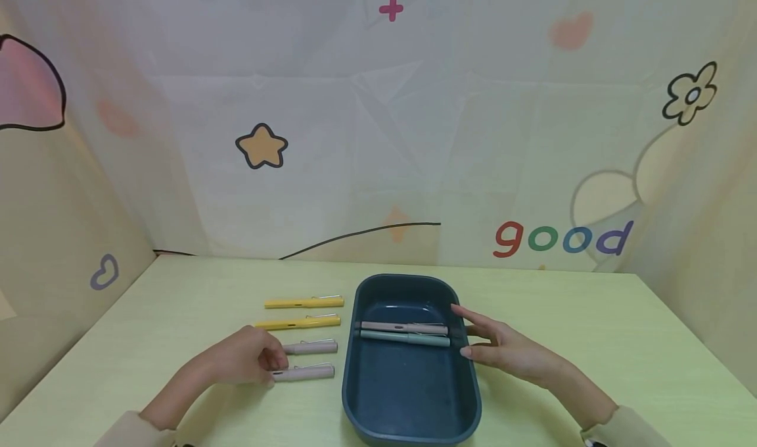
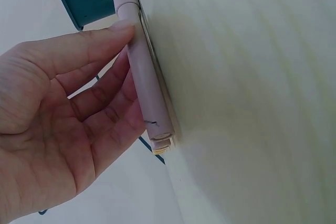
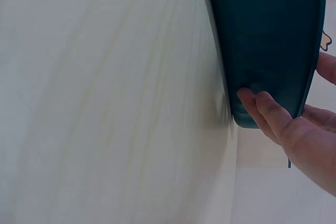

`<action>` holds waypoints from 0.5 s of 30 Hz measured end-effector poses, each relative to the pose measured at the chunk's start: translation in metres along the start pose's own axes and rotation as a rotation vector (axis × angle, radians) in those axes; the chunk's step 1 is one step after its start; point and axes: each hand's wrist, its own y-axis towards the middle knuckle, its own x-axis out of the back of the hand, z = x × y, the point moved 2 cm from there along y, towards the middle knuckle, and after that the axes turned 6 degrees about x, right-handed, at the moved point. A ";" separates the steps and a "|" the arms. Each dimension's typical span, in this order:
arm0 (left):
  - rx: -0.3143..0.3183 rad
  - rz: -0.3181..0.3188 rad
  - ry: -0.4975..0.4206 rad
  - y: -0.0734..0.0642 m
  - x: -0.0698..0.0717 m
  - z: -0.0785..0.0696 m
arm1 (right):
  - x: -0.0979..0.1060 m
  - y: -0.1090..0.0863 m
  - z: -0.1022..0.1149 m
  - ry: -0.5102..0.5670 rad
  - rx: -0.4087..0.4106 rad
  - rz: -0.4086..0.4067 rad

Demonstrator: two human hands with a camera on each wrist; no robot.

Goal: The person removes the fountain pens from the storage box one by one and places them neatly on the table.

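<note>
In the head view my left hand (image 1: 245, 358) pinches the nearest pale pinkish-grey pen (image 1: 310, 372) by its barrel. The left wrist view shows thumb and fingers on either side of that pen (image 2: 144, 72), which lies close along the tabletop. Just beyond it is a second pinkish-grey pen (image 1: 313, 347), partly hidden by the hand. At the dark blue tray (image 1: 408, 427), my right hand (image 1: 514, 355) holds the right side, thumb and index finger at the rim. Other fingers touch the outer wall (image 3: 262, 40). Inside the tray lie a pinkish-grey pen (image 1: 384, 327) and a pale teal pen (image 1: 402, 336).
Two yellow pens, a farther one (image 1: 301, 303) and a nearer one (image 1: 304, 323), lie left of the tray behind the pinkish-grey ones. A printed cloth backdrop (image 1: 331, 171) rises behind the pale green-yellow tabletop (image 1: 591, 329).
</note>
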 end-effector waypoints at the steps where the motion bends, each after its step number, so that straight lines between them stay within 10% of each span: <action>1: -0.003 -0.001 -0.001 0.000 0.000 0.000 | 0.000 0.000 0.000 0.001 0.000 0.001; 15: -0.054 -0.158 -0.053 0.018 0.010 -0.018 | 0.001 0.000 -0.001 0.002 0.012 0.022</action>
